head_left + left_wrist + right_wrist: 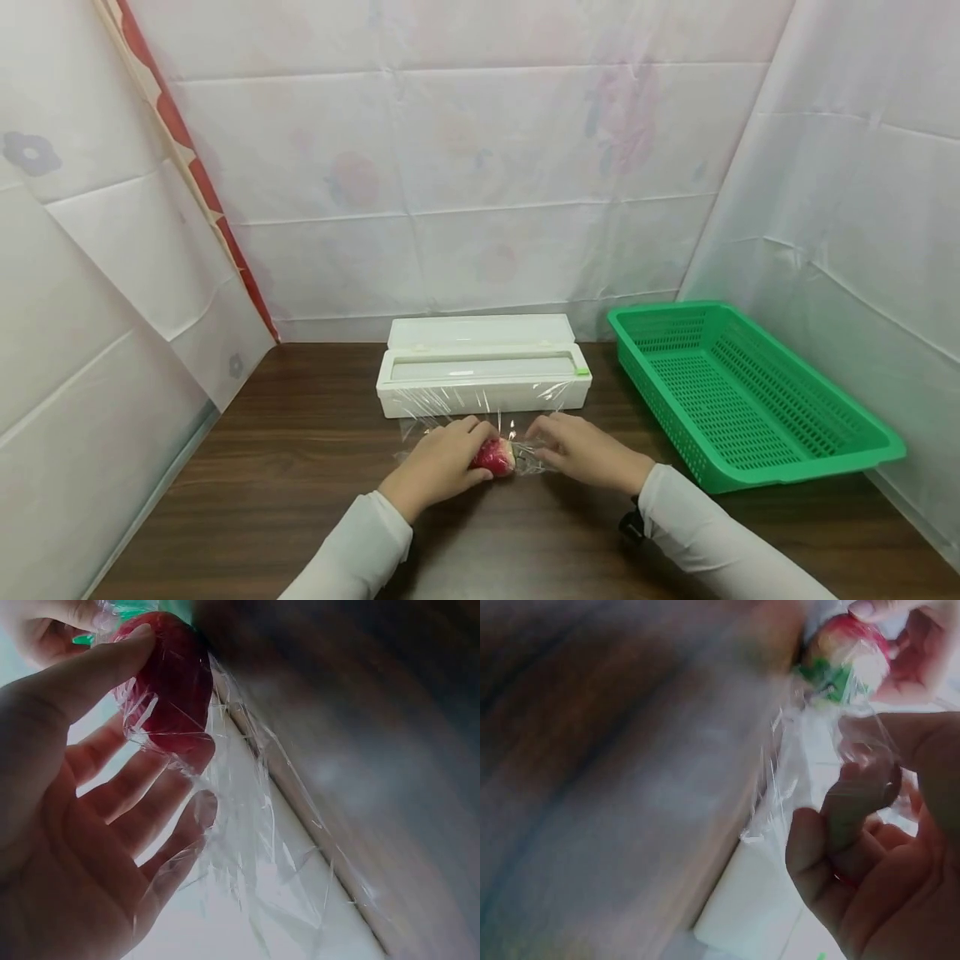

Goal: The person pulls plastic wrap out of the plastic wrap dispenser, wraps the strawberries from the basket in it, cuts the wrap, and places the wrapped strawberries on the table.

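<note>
My left hand (448, 460) grips a red, rounded fruit (493, 457), with the thumb on one side and the fingers on the other. Toward my right hand, the fruit's end is pale with green (840, 681). Clear plastic wrap (251, 847) covers the fruit and stretches back to a white wrap dispenser box (483, 397). My right hand (588, 450) pinches the gathered wrap just right of the fruit, thumb against curled fingers (859, 799). The box stands behind both hands with its lid (480, 332) raised and a roll inside.
A green plastic basket (750, 481) with slotted sides stands on the right of the dark wooden table (300, 500). A small bright green tab (582, 372) sits on the box's right end. White patterned sheets (480, 167) hang behind and at both sides.
</note>
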A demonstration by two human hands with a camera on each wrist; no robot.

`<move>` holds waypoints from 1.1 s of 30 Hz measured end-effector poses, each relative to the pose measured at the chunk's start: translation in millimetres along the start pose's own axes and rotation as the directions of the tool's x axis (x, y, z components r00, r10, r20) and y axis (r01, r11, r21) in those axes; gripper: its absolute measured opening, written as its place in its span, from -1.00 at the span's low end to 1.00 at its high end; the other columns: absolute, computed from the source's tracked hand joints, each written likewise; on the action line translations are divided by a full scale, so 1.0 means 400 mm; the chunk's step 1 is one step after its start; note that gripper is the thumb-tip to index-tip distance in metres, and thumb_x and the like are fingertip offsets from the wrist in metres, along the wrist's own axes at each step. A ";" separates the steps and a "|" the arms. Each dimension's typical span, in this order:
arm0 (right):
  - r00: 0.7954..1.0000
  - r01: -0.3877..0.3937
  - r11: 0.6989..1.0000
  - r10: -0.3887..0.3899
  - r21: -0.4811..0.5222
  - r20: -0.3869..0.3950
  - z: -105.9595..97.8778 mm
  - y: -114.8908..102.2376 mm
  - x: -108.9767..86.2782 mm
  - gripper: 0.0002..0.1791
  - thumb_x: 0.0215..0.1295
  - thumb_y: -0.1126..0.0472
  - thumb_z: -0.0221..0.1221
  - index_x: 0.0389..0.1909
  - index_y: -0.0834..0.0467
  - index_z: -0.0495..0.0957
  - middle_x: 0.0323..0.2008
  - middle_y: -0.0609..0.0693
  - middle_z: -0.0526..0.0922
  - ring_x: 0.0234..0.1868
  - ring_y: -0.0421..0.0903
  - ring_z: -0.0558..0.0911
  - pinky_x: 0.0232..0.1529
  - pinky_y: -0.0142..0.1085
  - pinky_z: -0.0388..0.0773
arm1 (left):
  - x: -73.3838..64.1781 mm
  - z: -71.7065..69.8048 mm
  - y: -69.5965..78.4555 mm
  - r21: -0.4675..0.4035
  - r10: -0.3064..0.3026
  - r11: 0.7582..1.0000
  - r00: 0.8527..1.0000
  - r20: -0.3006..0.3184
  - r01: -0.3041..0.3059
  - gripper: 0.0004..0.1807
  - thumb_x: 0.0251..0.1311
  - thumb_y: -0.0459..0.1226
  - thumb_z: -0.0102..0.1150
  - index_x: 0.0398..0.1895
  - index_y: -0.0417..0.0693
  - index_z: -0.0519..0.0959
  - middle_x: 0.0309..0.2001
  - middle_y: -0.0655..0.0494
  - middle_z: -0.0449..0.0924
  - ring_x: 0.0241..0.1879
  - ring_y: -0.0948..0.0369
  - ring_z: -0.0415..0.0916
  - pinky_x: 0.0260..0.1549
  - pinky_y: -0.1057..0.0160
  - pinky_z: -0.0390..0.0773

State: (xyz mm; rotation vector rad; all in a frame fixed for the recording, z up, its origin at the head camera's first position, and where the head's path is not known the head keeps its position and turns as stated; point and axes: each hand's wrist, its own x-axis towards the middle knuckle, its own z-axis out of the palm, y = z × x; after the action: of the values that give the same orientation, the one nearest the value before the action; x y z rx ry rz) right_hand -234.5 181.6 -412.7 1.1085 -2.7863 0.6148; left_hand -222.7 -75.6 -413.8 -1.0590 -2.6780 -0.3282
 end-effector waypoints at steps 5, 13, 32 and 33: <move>0.996 -0.085 0.994 0.083 -0.074 -0.032 -0.016 0.008 -0.006 -0.81 0.29 0.20 0.34 -0.10 -0.03 0.63 -0.23 -0.20 0.59 -0.28 -0.27 0.56 -0.28 -0.27 0.57 | 0.000 -0.003 -0.012 -0.043 0.000 0.999 0.999 0.048 0.002 -0.55 0.13 -0.10 0.46 0.02 -0.04 0.54 -0.17 0.10 0.54 -0.24 0.12 0.59 -0.23 0.06 0.63; 0.981 0.022 0.995 -0.041 -0.100 -0.190 -0.014 -0.034 0.003 -0.73 0.15 0.21 0.43 -0.13 0.07 0.65 -0.17 -0.08 0.60 -0.18 -0.16 0.55 -0.17 -0.19 0.57 | 0.016 -0.005 -0.021 -0.088 -0.050 0.994 0.991 0.124 0.061 -0.59 0.14 -0.09 0.40 0.00 -0.01 0.57 -0.19 0.13 0.53 -0.28 0.18 0.55 -0.21 0.10 0.62; 1.000 -0.019 0.998 0.020 -0.055 0.015 0.061 -0.080 0.103 -0.49 0.19 0.13 0.45 0.10 0.10 0.47 -0.06 -0.06 0.58 -0.15 -0.23 0.56 -0.16 -0.35 0.60 | 0.042 -0.014 -0.050 -0.230 -0.064 0.968 0.983 0.173 0.103 -0.69 0.29 -0.15 0.27 -0.03 -0.16 0.64 -0.26 0.14 0.49 -0.31 0.23 0.44 -0.27 0.18 0.57; 1.000 -0.017 0.998 0.017 -0.057 0.008 0.060 -0.076 0.106 -0.49 0.19 0.13 0.45 0.10 0.11 0.46 -0.05 -0.04 0.59 -0.14 -0.22 0.57 -0.15 -0.34 0.60 | 0.043 -0.015 -0.052 -0.247 -0.066 0.963 0.983 0.173 0.108 -0.68 0.31 -0.16 0.27 0.01 -0.17 0.62 -0.24 0.14 0.52 -0.28 0.23 0.46 -0.23 0.16 0.57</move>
State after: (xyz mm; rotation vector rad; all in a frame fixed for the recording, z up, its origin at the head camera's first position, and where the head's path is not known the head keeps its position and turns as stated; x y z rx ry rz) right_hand -243.4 124.7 -415.3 1.0799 -2.8045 0.5293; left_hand -248.5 -81.2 -405.4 -1.0806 -2.8938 -0.6459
